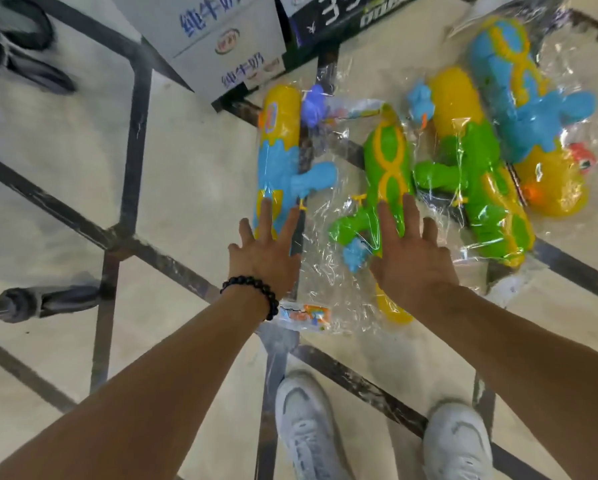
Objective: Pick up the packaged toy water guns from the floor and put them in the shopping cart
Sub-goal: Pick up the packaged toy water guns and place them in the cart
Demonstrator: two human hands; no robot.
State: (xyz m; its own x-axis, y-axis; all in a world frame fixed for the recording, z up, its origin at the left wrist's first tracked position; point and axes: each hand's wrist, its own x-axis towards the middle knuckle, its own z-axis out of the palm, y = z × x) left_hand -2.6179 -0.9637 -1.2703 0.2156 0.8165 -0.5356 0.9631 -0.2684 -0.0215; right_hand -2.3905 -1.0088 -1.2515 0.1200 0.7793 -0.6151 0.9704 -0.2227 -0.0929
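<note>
Reach step: left hand (pixel 264 252) and right hand (pixel 410 263) over floor (pixel 193 174), fingers spread, holding nothing. Four packaged water guns (pixel 387 174) on floor ahead. Cart not identifiable. Next: likely close fingers around nearest two packages, lift.

floor (pixel 193 161): pale tile, crossed by dark worn strips in a diamond grid
milk cartons (pixel 217 36): white boxes, blue Chinese print, stood top centre
dark box (pixel 342 15): black, white lettering, just right of the cartons
sneakers (pixel 308 427): white pair, bottom edge, toes pointed up-frame
bead bracelet (pixel 252 289): black, sat on a wrist
dark cord (pixel 16 39): top left, blurred
metal fitting (pixel 44 301): left edge, unclear what
</note>
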